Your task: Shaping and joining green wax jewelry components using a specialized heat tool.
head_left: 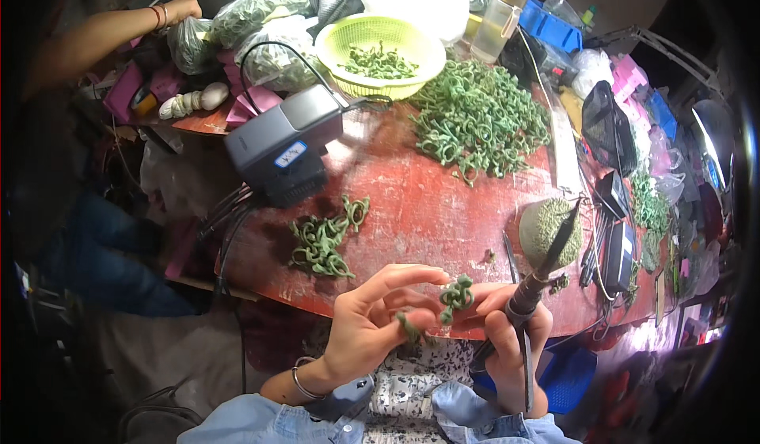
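My left hand (372, 313) is curled at the table's near edge, pinching a small green curled piece (409, 327) between thumb and fingers. A second twisted green piece (457, 298) sits between the fingertips of both hands; which one bears it I cannot tell. My right hand (513, 333) grips a dark pen-shaped tool (546, 268), its tapered end pointing up and away. Along the right palm runs a thin metal tool (526, 369). Left of my hands lies a small heap of green curled pieces (323, 242).
A big pile of green curled pieces (479, 119) and a yellow-green basket (381, 28) stand farther back on the red table (396, 214). Right is a round container of granules (549, 232). A grey device (283, 139) stands left. Another person's hand (184, 8) touches a bag.
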Action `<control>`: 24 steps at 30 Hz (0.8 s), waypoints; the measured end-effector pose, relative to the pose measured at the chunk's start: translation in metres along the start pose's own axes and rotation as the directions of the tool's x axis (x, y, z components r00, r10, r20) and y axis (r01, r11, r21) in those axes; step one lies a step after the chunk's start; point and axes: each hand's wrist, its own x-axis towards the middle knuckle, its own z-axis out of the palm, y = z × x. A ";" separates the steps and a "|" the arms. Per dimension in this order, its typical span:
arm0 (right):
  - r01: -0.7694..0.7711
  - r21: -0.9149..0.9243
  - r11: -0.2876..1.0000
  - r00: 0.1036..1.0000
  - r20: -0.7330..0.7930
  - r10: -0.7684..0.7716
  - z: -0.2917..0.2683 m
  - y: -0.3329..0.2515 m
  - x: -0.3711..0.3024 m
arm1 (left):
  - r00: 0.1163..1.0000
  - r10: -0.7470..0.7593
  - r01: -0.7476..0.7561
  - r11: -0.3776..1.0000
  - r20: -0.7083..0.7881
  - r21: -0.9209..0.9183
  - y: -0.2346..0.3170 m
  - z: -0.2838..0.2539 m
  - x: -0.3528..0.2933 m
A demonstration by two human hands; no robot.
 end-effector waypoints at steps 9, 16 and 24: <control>0.107 0.032 0.994 0.993 -0.057 -0.105 -0.015 0.006 -0.024 | 0.990 0.033 -0.065 0.969 0.139 0.238 -0.012 0.024 0.004; 0.176 0.076 0.981 0.971 -0.174 -0.161 -0.026 0.018 -0.028 | 0.996 -0.017 0.006 0.991 0.085 0.132 -0.021 0.030 0.005; -0.519 0.208 0.829 0.819 -0.155 0.552 -0.064 0.014 -0.032 | 0.991 -0.094 0.086 0.992 0.092 0.090 -0.019 0.030 0.007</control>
